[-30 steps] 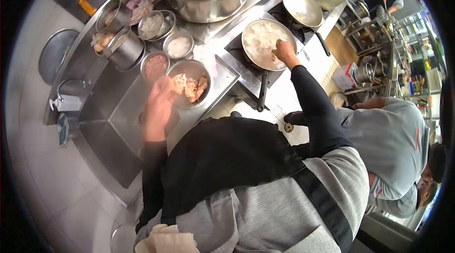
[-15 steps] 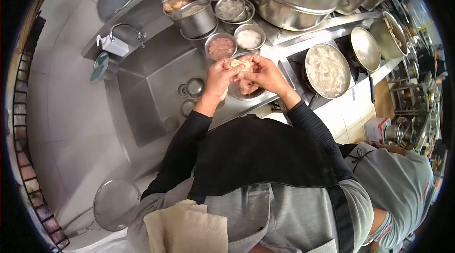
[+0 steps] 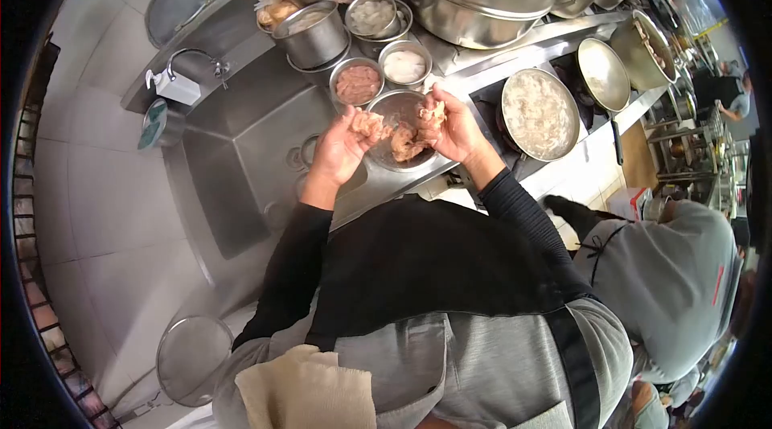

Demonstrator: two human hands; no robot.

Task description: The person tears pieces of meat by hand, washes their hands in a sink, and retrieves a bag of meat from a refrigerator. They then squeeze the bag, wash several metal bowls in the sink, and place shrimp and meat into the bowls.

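Note:
Over a metal bowl (image 3: 384, 106) my two hands are apart, each with a piece of orange-pink meat. My left hand (image 3: 336, 149) pinches one meat piece (image 3: 368, 125) at the bowl's left side. In the fingers of my right hand (image 3: 458, 130) is another meat piece (image 3: 433, 115), above the bowl's right side. A larger lump of meat (image 3: 407, 144) lies in the bowl between them. Just behind stand a bowl of pink meat (image 3: 357, 83) and a bowl of white food (image 3: 404, 66). The exact kind of meat cannot be made out.
The sink (image 3: 233, 180) is at left, with a faucet (image 3: 211, 65). Steel pots (image 3: 315, 45) and a large steamer (image 3: 474, 7) stand behind. A pan of bubbling liquid (image 3: 540, 115) and a frying pan (image 3: 603, 75) sit at right. A co-worker (image 3: 667, 284) bends close by.
My hands have moved apart; the meat they held together is now in two pieces, one in each. The co-worker at right has shifted, and the view has moved slightly.

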